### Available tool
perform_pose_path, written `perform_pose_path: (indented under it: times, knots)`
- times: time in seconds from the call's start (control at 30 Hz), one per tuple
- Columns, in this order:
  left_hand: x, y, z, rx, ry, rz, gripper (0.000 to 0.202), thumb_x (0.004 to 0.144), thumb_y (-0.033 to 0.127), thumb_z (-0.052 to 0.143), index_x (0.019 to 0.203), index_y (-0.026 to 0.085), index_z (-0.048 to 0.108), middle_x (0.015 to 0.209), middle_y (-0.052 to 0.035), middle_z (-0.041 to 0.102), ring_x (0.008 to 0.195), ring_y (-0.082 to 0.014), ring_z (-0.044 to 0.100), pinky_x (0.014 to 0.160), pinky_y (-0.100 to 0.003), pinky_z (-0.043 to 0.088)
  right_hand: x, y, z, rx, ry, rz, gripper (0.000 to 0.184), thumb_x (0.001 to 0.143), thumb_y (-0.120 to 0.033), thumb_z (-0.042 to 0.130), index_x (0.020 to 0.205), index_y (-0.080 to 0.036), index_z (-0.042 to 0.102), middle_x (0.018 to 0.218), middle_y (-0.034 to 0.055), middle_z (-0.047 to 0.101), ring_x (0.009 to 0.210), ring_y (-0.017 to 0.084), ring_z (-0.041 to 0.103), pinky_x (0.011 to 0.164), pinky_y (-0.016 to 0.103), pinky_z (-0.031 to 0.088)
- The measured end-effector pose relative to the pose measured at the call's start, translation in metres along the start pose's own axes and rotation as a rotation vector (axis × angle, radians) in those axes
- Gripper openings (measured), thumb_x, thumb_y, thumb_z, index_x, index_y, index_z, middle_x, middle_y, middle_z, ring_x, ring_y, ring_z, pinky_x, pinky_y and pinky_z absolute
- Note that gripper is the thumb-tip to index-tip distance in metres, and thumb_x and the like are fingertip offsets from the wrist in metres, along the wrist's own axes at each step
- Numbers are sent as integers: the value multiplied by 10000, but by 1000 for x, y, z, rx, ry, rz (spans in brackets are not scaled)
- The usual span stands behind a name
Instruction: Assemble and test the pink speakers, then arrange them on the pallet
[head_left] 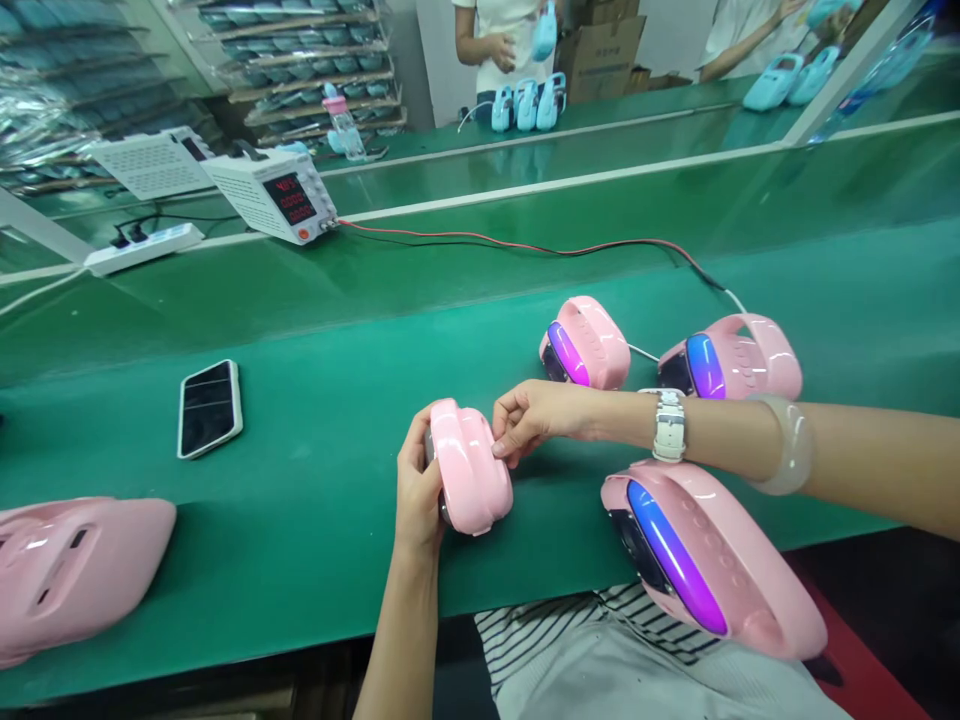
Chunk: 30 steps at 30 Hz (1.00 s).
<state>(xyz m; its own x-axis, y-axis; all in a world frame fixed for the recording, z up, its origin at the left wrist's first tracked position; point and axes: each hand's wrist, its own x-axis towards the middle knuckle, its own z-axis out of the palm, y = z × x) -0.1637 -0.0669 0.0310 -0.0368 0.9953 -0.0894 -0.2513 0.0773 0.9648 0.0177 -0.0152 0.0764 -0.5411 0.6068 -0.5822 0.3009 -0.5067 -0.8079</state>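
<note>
My left hand (420, 485) is wrapped around the left side of a glossy pink handled device (472, 475), holding it just over the green bench. The fingers of my right hand (529, 420) are bent in a pinch against the device's right side; whatever is between the fingertips is hidden. Beyond my right forearm stand two similar pink devices, a smaller-looking one (600, 345) and another (757, 360), both with lit blue-purple strips. A third lit pink device (720, 560) sits at the near edge, below my right wrist.
A phone (210, 408) and a large pink shell (82, 570) lie to the left on the bench (315, 540). A power supply (277, 195) feeds a red-black cable (517, 245) toward the right-hand device. Across the bench, two people stand near blue devices (525, 105).
</note>
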Motion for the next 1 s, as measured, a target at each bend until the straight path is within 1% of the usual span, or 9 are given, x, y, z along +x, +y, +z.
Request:
perform_pose_path:
  times: [0.13, 0.27, 0.47, 0.67, 0.8, 0.87, 0.9, 0.97, 1.0]
  knots:
    - [-2, 1, -1, 51, -13, 28, 487, 615, 357, 727, 1069, 203, 638, 931, -22, 628, 751, -157, 538, 623, -221, 422, -4, -2, 4, -64, 46, -19, 330, 579, -257, 856, 677, -145, 562, 611, -22, 649, 655, 122, 649, 596, 205, 421]
    - [-2, 2, -3, 116, -21, 56, 467, 622, 369, 729, 1053, 212, 640, 980, -29, 631, 836, -187, 563, 682, -236, 442, -3, 1, 6, -72, 69, -67, 239, 636, -157, 786, 629, -142, 547, 575, -32, 634, 585, 95, 617, 527, 179, 366]
    - [-4, 1, -6, 101, -25, -13, 478, 640, 366, 732, 1081, 213, 626, 1029, -46, 638, 881, -212, 591, 725, -261, 461, -7, 0, 5, 48, -97, -71, 108, 688, -153, 725, 682, -137, 618, 569, -46, 632, 556, 84, 604, 661, 207, 495]
    - [-7, -3, -8, 138, -27, 4, 490, 657, 380, 727, 1107, 214, 624, 1098, -54, 622, 975, -241, 585, 814, -287, 462, -10, -9, 12, -55, 48, 1, 52, 690, -100, 699, 659, -124, 666, 578, -24, 635, 583, 89, 597, 654, 195, 498]
    - [-6, -6, -10, 170, -8, 24, 516, 656, 400, 725, 1123, 204, 628, 1126, -61, 623, 998, -246, 584, 879, -303, 456, -10, -14, 13, -194, 49, 85, 113, 713, -60, 601, 636, -128, 647, 570, -7, 620, 600, 106, 602, 561, 181, 433]
    - [-5, -6, -11, 180, 10, 2, 511, 659, 408, 722, 1118, 202, 632, 1138, -68, 633, 1032, -255, 587, 901, -304, 455, -29, -22, 8, -328, 58, 77, 144, 706, -43, 557, 634, -140, 635, 584, -5, 621, 592, 114, 591, 534, 194, 408]
    - [-5, -5, -11, 189, 22, -17, 510, 659, 415, 722, 1111, 197, 635, 1141, -74, 638, 1047, -260, 589, 909, -305, 456, -46, -27, 4, -400, 100, 26, 144, 711, -53, 554, 644, -151, 635, 612, -2, 632, 600, 120, 589, 539, 206, 411]
    - [-7, -4, -13, 209, 48, -71, 527, 652, 442, 719, 1104, 184, 638, 1149, -91, 645, 1072, -279, 591, 923, -320, 463, -94, -35, -11, -493, 272, -162, 105, 751, -132, 591, 681, -181, 651, 701, 10, 663, 648, 143, 602, 570, 238, 437]
    - [-7, -4, -15, 223, 63, -94, 543, 644, 455, 718, 1104, 179, 639, 1152, -97, 648, 1083, -290, 590, 930, -331, 468, -121, -35, -21, -500, 397, -273, 85, 776, -195, 615, 709, -197, 667, 751, 21, 674, 694, 160, 617, 598, 255, 453]
